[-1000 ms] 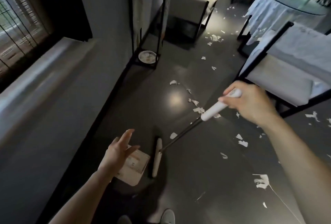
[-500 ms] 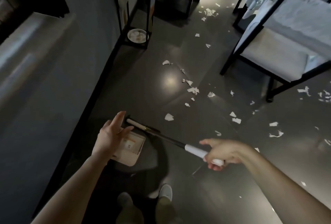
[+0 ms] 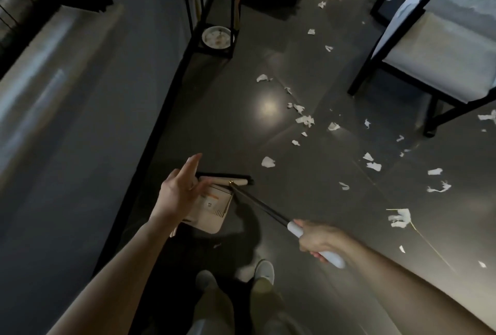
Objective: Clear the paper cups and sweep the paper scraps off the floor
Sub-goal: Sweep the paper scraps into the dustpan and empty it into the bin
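White paper scraps (image 3: 268, 162) strewn over the dark floor (image 3: 241, 125), centre to right of frame. Nearest 1 just up and right of the broom head (image 3: 236, 181), well apart from the grip.

Right hand (image 3: 319, 238) clenched round the broom's white handle, lower right of centre. Left hand (image 3: 178, 195) slack, fingers straight, over the dustpan (image 3: 212, 210); contact impossible to tell.

Likely trouble: light scraps fluttering off under a fast stroke, or slipping past an unsteadied pan. Possibly also a knock against the chair legs (image 3: 432, 120) at right.
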A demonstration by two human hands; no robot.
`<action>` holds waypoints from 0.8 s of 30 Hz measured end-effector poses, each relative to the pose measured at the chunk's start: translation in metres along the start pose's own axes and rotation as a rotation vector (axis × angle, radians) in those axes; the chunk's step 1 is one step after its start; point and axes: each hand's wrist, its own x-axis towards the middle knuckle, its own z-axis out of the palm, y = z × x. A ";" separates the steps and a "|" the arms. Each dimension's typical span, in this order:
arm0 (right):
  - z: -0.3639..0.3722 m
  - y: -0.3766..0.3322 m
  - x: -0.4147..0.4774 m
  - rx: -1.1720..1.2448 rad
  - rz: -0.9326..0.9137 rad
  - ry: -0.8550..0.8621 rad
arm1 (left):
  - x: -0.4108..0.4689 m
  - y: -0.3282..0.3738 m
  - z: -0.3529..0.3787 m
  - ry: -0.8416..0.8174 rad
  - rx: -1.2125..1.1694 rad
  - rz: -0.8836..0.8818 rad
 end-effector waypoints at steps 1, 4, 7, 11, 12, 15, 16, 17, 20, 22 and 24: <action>-0.003 -0.001 -0.003 -0.019 -0.021 0.014 | 0.000 0.000 -0.002 -0.012 0.004 -0.015; -0.022 -0.006 -0.006 -0.006 -0.068 0.027 | -0.002 0.004 -0.009 -0.061 0.000 -0.107; -0.041 -0.003 -0.011 0.122 -0.045 0.033 | -0.004 0.010 -0.011 -0.126 -0.015 -0.129; -0.030 0.010 -0.021 0.252 -0.089 0.082 | -0.010 0.019 -0.008 -0.092 -0.030 -0.100; -0.023 0.012 -0.022 0.272 -0.101 0.095 | -0.011 0.021 -0.007 -0.093 -0.032 -0.100; -0.004 0.011 -0.018 0.361 -0.110 0.160 | -0.011 0.023 -0.007 -0.084 -0.070 -0.064; 0.003 0.011 -0.020 0.444 -0.100 0.173 | -0.011 0.023 -0.009 -0.078 -0.079 -0.042; 0.011 0.012 -0.022 0.546 -0.089 0.177 | -0.011 0.023 -0.011 -0.081 -0.074 -0.018; 0.044 0.025 -0.032 0.735 -0.093 0.216 | -0.015 0.028 -0.022 -0.140 -0.046 -0.021; 0.065 0.037 -0.036 0.753 -0.106 0.254 | -0.019 0.036 -0.027 -0.175 -0.100 -0.046; 0.081 0.052 -0.040 0.792 -0.083 0.325 | -0.024 0.046 -0.026 -0.235 -0.114 0.003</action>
